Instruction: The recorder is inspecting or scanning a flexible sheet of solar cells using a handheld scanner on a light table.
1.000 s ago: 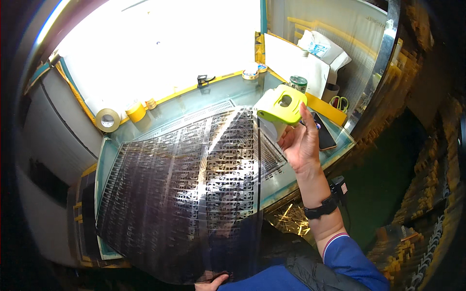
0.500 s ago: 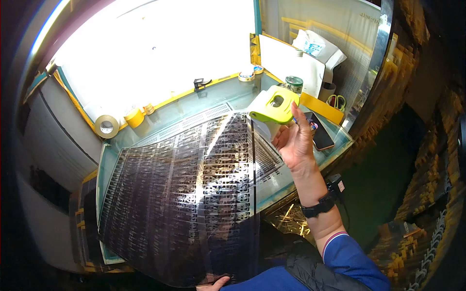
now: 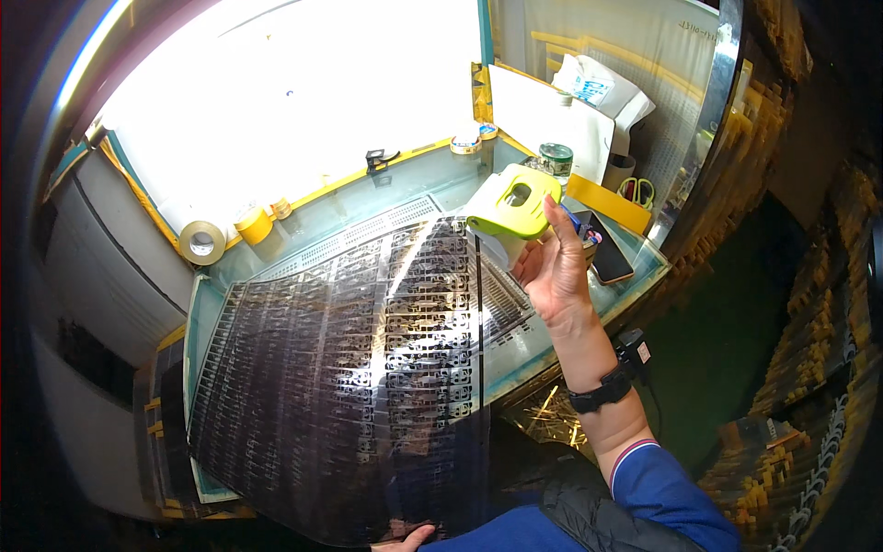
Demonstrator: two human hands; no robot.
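Note:
A large dark film sheet (image 3: 303, 368), printed with rows of small repeated patterns, bows over the glass-topped table (image 3: 543, 368). My left hand (image 3: 405, 538) is at the near edge of the film, thumb on top and the fingers mostly hidden beneath. My right hand (image 3: 556, 271) is closed around a lime-green and white hole punch (image 3: 515, 201), with the thumb against its green lever. The punch is at the film's far right corner; whether its jaws touch the film cannot be made out.
A bright light panel (image 3: 294, 101) stands behind the table. Along its ledge sit tape rolls (image 3: 202, 242) and a small black magnifier stand (image 3: 379, 161). To the right are a glass jar (image 3: 556, 159), a yellow block (image 3: 609, 204), green-handled scissors (image 3: 636, 192) and a phone (image 3: 609, 253).
My right hand and the hole punch have shifted slightly left and nearer to me. My left hand stays at the film's near edge.

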